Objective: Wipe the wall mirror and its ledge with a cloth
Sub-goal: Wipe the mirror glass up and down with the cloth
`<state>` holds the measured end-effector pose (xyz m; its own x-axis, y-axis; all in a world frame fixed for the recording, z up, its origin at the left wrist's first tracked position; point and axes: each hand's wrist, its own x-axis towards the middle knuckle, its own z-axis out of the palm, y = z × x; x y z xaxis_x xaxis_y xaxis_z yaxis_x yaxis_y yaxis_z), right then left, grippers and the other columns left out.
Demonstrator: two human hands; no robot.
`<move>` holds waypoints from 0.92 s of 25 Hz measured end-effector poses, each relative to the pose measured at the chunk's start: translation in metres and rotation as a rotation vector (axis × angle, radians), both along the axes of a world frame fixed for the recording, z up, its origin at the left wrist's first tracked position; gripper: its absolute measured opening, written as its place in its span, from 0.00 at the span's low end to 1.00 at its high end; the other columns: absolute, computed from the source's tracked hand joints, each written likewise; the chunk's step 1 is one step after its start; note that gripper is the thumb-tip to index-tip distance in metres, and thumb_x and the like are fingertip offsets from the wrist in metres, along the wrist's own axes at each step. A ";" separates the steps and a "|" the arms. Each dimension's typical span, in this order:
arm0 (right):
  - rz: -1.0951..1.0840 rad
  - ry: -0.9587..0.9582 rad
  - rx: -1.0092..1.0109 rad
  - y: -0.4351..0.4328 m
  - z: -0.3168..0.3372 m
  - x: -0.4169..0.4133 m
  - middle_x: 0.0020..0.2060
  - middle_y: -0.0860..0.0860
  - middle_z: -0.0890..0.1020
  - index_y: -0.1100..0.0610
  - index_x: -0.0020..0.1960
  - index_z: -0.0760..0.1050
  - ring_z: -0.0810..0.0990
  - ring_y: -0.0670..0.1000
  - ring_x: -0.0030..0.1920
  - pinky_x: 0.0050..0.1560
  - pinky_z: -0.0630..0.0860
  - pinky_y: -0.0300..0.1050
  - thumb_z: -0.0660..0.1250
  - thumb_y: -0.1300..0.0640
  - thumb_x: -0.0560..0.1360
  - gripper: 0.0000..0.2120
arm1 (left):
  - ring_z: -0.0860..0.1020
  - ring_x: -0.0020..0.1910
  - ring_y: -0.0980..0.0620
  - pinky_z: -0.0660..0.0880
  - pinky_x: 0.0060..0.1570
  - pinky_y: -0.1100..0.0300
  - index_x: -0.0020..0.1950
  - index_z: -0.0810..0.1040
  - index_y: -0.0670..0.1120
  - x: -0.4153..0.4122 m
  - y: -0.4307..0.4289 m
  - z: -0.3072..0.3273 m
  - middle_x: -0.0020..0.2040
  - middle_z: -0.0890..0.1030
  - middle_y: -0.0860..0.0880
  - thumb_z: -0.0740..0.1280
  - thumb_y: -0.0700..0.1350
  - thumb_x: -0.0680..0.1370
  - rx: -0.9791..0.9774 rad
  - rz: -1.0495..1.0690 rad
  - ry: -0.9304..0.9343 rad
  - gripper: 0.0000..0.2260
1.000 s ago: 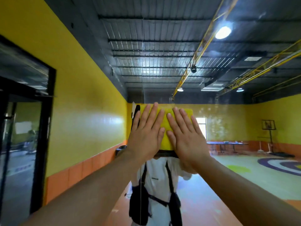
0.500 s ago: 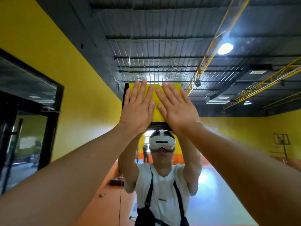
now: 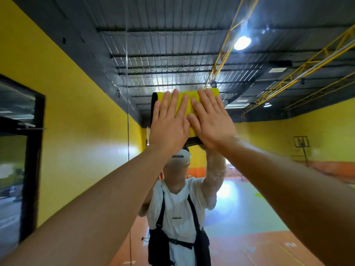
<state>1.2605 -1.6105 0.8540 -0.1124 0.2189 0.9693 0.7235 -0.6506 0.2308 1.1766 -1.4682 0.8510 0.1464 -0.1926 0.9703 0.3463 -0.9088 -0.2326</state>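
The wall mirror (image 3: 269,198) fills the whole view and reflects a yellow-walled hall and a person in a white shirt. A folded yellow cloth (image 3: 189,104) with a dark edge lies flat against the glass at head height. My left hand (image 3: 169,121) presses on the cloth's left half with fingers straight and spread. My right hand (image 3: 213,120) presses on its right half, also flat, thumbs nearly touching. Both arms reach up and forward. The ledge is not in view.
A thin vertical seam (image 3: 127,131) in the glass runs down left of my hands. The reflection shows a dark door frame (image 3: 34,150) at left, a black ceiling with a lamp (image 3: 242,42), and an orange and green floor.
Both hands slid the cloth up the mirror, then slightly right, staying flat on it. The view tilted upward, showing more ceiling.
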 end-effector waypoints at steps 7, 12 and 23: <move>-0.076 -0.027 0.023 0.001 -0.097 -0.001 0.82 0.58 0.55 0.55 0.82 0.57 0.50 0.58 0.83 0.80 0.52 0.61 0.50 0.47 0.86 0.27 | 0.49 0.83 0.43 0.50 0.80 0.42 0.84 0.55 0.48 -0.004 -0.001 -0.091 0.84 0.52 0.44 0.48 0.52 0.84 0.008 -0.057 0.034 0.27; -0.063 -0.032 -0.018 -0.003 -0.188 -0.005 0.81 0.60 0.56 0.57 0.82 0.58 0.51 0.60 0.82 0.79 0.55 0.64 0.53 0.49 0.86 0.26 | 0.44 0.83 0.43 0.49 0.80 0.42 0.85 0.49 0.48 -0.011 -0.005 -0.184 0.85 0.46 0.44 0.44 0.56 0.87 -0.009 -0.052 0.099 0.27; 0.021 0.106 -0.167 -0.016 -0.457 -0.008 0.80 0.62 0.55 0.58 0.81 0.58 0.53 0.65 0.81 0.80 0.51 0.65 0.55 0.49 0.85 0.27 | 0.51 0.83 0.39 0.51 0.80 0.41 0.84 0.51 0.47 -0.020 -0.016 -0.455 0.84 0.51 0.41 0.54 0.55 0.87 -0.047 -0.026 0.233 0.29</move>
